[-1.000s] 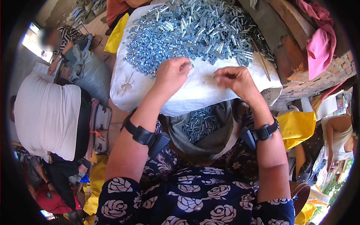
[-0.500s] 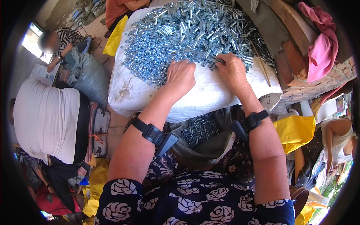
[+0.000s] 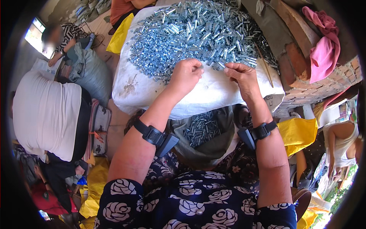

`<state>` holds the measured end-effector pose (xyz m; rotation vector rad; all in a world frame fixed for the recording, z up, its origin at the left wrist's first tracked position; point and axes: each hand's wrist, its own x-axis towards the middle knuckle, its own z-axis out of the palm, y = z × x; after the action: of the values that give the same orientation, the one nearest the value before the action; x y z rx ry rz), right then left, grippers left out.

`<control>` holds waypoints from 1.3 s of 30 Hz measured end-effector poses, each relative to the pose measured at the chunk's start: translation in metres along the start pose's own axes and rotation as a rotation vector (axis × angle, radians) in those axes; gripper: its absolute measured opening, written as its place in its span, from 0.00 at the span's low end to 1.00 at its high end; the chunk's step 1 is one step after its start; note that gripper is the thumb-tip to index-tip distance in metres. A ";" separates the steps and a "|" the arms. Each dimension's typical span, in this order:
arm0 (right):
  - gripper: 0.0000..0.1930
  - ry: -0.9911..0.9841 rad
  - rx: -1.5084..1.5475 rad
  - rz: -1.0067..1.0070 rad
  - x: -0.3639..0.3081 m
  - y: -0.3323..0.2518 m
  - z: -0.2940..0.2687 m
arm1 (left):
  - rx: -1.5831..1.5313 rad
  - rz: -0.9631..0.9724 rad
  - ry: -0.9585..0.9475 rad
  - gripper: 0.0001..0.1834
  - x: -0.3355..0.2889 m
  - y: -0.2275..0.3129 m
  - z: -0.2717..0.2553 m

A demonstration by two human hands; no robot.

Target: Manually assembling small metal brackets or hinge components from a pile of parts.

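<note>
White sacking (image 3: 213, 93) is bearing a heap (image 3: 207, 28) of shiny tubes, with small metal pieces (image 3: 150, 61) lying toward the left and brickwork (image 3: 322, 87) standing at the right. Our right hand (image 3: 246, 78) is pinching one metal tube (image 3: 220, 65) by its end at the heap's near edge. Our left hand (image 3: 186, 74) is curling beside it, fingertips close together, though we are not seeing whether they are gripping anything. For good control, we are favouring a light pinch, leaving the tube's far end clear.

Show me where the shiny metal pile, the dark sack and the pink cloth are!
Shiny metal pile (image 3: 202, 32): head view, middle of the heap.
Dark sack (image 3: 226, 133): head view, inner wall, right side.
Pink cloth (image 3: 325, 49): head view, its middle.
</note>
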<state>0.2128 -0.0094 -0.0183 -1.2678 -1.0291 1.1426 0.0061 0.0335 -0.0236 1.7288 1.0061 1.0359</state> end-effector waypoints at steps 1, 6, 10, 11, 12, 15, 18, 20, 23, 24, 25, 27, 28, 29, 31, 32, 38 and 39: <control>0.08 -0.001 -0.001 0.001 -0.005 -0.001 0.002 | 0.000 -0.001 0.001 0.04 -0.002 0.000 0.000; 0.15 -0.130 0.092 0.028 -0.025 -0.001 0.019 | -0.250 -0.136 -0.104 0.06 -0.016 0.022 0.002; 0.22 -0.239 0.035 -0.072 -0.029 -0.004 0.030 | -0.284 -0.144 -0.138 0.06 -0.021 0.023 0.001; 0.23 -0.248 -0.008 -0.120 -0.030 -0.004 0.031 | -0.291 -0.148 -0.134 0.06 -0.022 0.023 0.001; 0.23 -0.248 -0.008 -0.118 -0.029 -0.005 0.031 | -0.299 -0.152 -0.130 0.07 -0.023 0.023 0.001; 0.22 -0.282 -0.047 -0.114 -0.027 -0.005 0.029 | -0.277 -0.152 -0.136 0.08 -0.026 0.030 -0.004; 0.19 -0.203 0.020 -0.080 -0.029 -0.005 0.032 | -0.281 -0.137 -0.128 0.10 -0.026 0.025 -0.005; 0.13 -0.080 0.045 -0.023 -0.031 -0.009 0.033 | -0.283 -0.144 -0.118 0.10 -0.026 0.026 -0.007; 0.09 -0.025 0.159 -0.030 -0.030 -0.007 0.031 | -0.306 -0.146 -0.106 0.10 -0.027 0.028 -0.007; 0.09 -0.025 0.158 -0.032 -0.031 -0.007 0.032 | -0.324 -0.144 -0.101 0.10 -0.027 0.029 -0.008; 0.08 -0.020 0.187 -0.024 -0.033 -0.006 0.033 | -0.325 -0.142 -0.101 0.10 -0.027 0.030 -0.008; 0.07 -0.017 0.215 -0.018 -0.035 -0.004 0.036 | -0.331 -0.131 -0.102 0.10 -0.028 0.031 -0.007; 0.07 -0.019 0.252 -0.001 -0.035 -0.003 0.036 | -0.331 -0.129 -0.102 0.10 -0.029 0.032 -0.007; 0.07 -0.021 0.290 0.016 -0.036 -0.002 0.037 | -0.340 -0.125 -0.092 0.10 -0.029 0.032 -0.007; 0.07 -0.013 0.324 0.018 -0.037 -0.005 0.037 | -0.347 -0.118 -0.082 0.10 -0.029 0.033 -0.006; 0.07 -0.004 0.357 0.024 -0.038 -0.005 0.037 | -0.348 -0.114 -0.079 0.10 -0.029 0.032 -0.006; 0.07 -0.016 0.389 -0.003 -0.038 -0.004 0.038 | -0.389 -0.112 -0.078 0.10 -0.028 0.031 -0.005; 0.07 -0.015 0.389 -0.004 -0.038 -0.004 0.038 | -0.424 -0.111 -0.070 0.09 -0.028 0.031 -0.005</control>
<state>0.1692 -0.0410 -0.0104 -0.9475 -0.7716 1.2779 -0.0021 -0.0004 0.0001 1.3380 0.7630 1.0243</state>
